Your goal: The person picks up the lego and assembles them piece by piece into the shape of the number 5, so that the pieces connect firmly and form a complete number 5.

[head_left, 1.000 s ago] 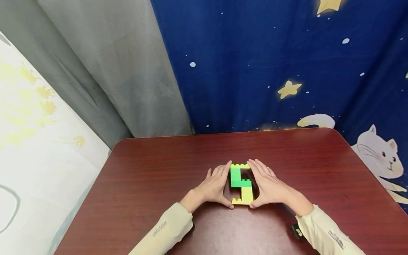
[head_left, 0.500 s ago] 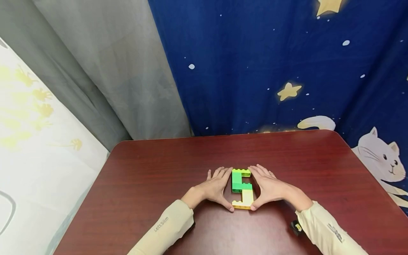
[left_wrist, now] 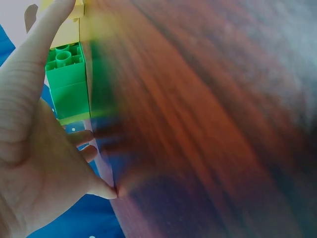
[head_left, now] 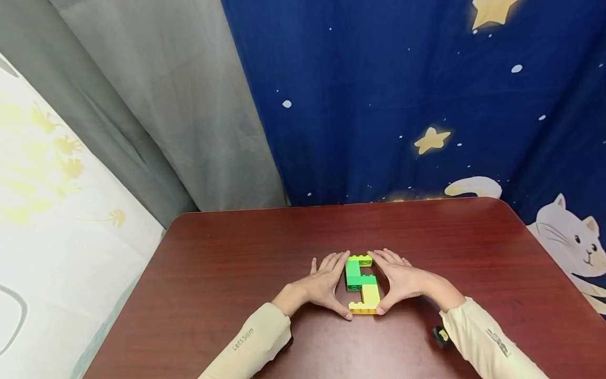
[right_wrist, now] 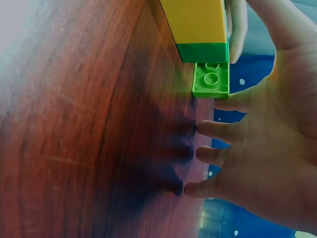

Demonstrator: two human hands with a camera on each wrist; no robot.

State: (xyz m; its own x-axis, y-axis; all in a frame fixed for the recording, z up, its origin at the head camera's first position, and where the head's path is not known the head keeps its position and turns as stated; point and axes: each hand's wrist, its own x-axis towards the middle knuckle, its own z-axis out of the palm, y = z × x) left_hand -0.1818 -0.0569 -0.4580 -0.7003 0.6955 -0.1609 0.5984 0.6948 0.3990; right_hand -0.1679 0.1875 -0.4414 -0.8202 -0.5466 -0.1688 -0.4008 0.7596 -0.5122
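Note:
A stepped, S-like figure of toy building bricks lies on the dark red-brown table (head_left: 227, 263). Its far end is a lime brick (head_left: 365, 262), its middle green bricks (head_left: 353, 280), its near end yellow bricks (head_left: 371, 298). Along its left side my left hand (head_left: 319, 286) spreads its fingers, index tip by the lime end, thumb tip by the yellow end. Mirroring it, my right hand (head_left: 406, 281) has its index tip at the lime brick and its thumb at the near yellow corner. The right wrist view shows straight fingers (right_wrist: 212, 131) beside the bricks.
Behind the table hang a grey curtain (head_left: 180, 105) and a blue starry curtain (head_left: 369, 95). A white printed cloth (head_left: 57, 237) drapes at the left. Each arm wears a pale sleeve, and a small black device (head_left: 441, 337) shows beneath the right wrist.
The brick figure has tipped back flatter, so its near side faces now show. Both hands stay around it, moving with it. The head view has shifted slightly.

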